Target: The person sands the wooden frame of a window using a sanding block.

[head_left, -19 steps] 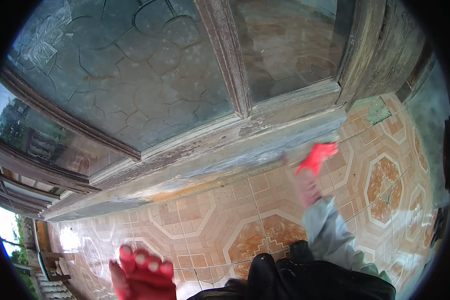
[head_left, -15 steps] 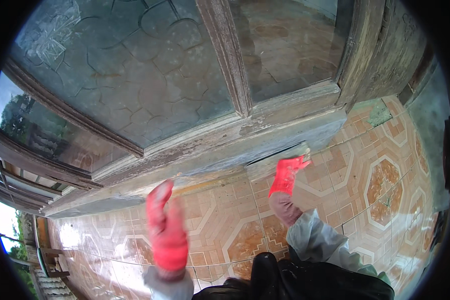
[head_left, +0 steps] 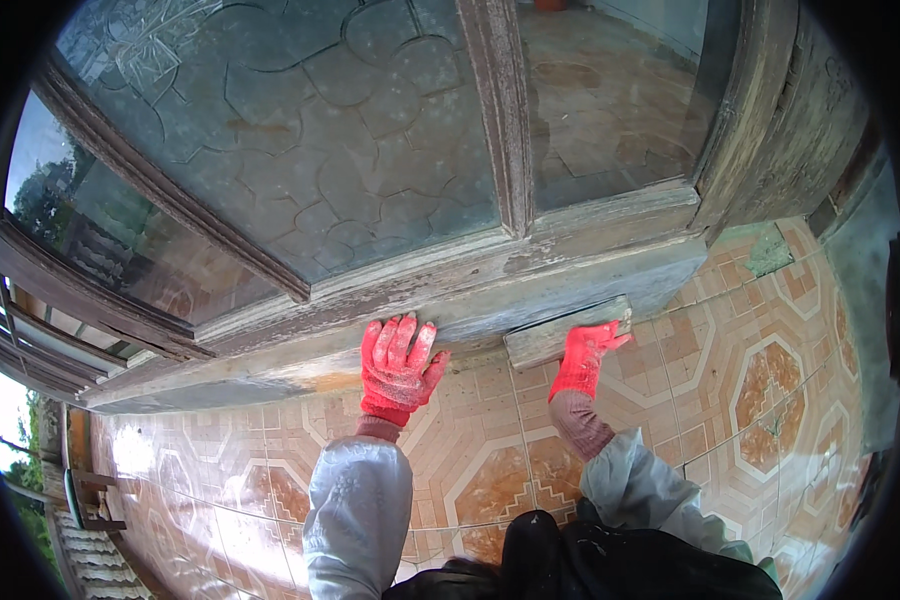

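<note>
My left hand (head_left: 400, 365), in a dusty red glove, lies with fingers spread against the worn sill (head_left: 330, 357) under a glazed wooden frame. My right hand (head_left: 585, 355), also red-gloved, grips the right end of a flat, pale rectangular tool (head_left: 540, 340) with a dark top edge, held against the base of that sill just above the tiled floor. Above both hands are weathered wooden bars (head_left: 503, 160) around dusty glass panes (head_left: 370, 150). How the tool's handle is shaped is hidden by the glove.
Patterned tiles (head_left: 780, 390) cover the floor below, with a greyish patch (head_left: 770, 252) at upper right. A grey wall (head_left: 860, 290) stands at the right. A railing with balusters (head_left: 88, 555) and greenery are at the far left. My dark-clad legs (head_left: 570, 550) are at the bottom.
My left hand has risen from the lower left onto the sill. My right hand has moved leftward with the tool, now held against the base. The view has shifted slightly.
</note>
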Tool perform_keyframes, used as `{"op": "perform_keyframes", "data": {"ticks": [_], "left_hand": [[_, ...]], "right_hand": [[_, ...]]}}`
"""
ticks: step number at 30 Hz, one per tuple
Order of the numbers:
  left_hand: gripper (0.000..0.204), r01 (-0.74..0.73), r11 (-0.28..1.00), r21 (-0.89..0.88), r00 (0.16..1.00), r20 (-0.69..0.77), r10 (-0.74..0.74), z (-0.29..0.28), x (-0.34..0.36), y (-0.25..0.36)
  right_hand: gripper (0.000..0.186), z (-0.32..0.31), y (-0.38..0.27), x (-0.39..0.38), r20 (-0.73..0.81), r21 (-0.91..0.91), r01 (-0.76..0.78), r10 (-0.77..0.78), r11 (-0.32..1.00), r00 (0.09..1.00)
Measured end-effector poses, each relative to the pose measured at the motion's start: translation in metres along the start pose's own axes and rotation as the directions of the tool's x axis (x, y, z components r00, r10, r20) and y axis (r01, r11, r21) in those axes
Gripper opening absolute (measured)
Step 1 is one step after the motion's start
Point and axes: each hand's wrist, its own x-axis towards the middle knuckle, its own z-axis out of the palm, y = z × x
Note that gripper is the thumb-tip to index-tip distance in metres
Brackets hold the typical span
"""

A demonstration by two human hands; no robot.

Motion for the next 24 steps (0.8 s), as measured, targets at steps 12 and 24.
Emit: {"op": "perform_keyframes", "data": {"ticks": [12,24], "left_hand": [[0.041,0.043,0.998,0.048,0.989,-0.141,-0.036,0.013,0.003,0.000],[0.054,0.059,0.998,-0.016,0.994,-0.089,-0.060,0.006,0.005,0.005]], "right_hand": [[0.060,0.027,-0.089,0.029,-0.057,-0.053,-0.038,0.035,0.998,0.998],[0.068,-0.018,-0.071,0.133,-0.171,-0.117,-0.065,0.045,0.991,0.984]]}}
